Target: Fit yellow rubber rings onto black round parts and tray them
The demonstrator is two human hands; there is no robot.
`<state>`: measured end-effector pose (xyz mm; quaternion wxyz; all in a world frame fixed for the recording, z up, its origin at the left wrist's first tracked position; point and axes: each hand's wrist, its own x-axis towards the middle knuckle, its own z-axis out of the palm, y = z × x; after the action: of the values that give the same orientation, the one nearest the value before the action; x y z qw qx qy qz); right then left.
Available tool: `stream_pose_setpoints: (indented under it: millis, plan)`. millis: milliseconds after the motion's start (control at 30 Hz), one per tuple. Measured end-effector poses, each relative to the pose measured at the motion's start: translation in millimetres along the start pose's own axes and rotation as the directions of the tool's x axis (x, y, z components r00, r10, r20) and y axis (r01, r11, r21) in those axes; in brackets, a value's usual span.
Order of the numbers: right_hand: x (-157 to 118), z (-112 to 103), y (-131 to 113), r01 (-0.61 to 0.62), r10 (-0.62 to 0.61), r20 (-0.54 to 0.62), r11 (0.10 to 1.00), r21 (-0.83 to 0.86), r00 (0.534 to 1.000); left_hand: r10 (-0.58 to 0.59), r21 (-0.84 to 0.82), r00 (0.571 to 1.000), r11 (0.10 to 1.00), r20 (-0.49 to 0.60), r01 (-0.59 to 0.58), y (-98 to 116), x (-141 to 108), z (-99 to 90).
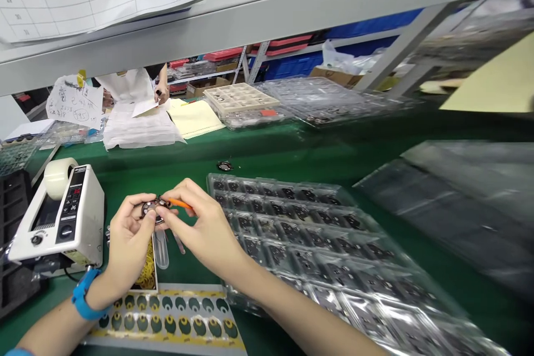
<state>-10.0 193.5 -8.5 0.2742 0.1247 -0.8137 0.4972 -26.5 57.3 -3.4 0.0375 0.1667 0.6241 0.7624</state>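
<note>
Between my two hands is a small dark round part (155, 208). My left hand (132, 228) pinches its left side, the thumb resting on its face. My right hand (199, 221) meets the part's right edge with thumb and fingertips and also holds a thin orange tool (180, 203). Another dark part (225, 166) lies on the green mat behind my hands. To the right is a clear tray (267, 222) with dark parts in its pockets. A sheet of yellow-edged stickers (167, 339) lies below my hands, beside a box of small yellow pieces (148, 270).
A white tape dispenser (85, 217) stands at the left. Metal tweezers (179, 243) lie near my hands. Papers (142, 128), a compartment tray (240, 97) and stacked clear trays (334, 100) sit farther back. A shelf beam (267, 14) crosses above. Another person's hand (162, 92) shows behind.
</note>
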Motion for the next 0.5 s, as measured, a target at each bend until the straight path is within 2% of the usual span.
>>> stream_pose_setpoints:
  millis: [267, 400, 500]
  plan:
    - [6, -3, -1, -0.023, 0.017, 0.031, 0.983, 0.185, 0.999, 0.021, 0.012, 1.000, 1.000, 0.009, -0.022, -4, -3, 2.0]
    - [6, -5, 1, 0.001, -0.005, 0.026, 0.992, 0.129, 1.000, 0.058, 0.081, 0.997, 0.995, 0.055, -0.062, -8, 0, -1.3]
    - [5, -7, 3, 0.051, -0.053, 0.027, 0.998, 0.044, 0.998, 0.156, 0.266, 0.981, 0.947, 0.115, -0.182, -7, 7, -7.2]
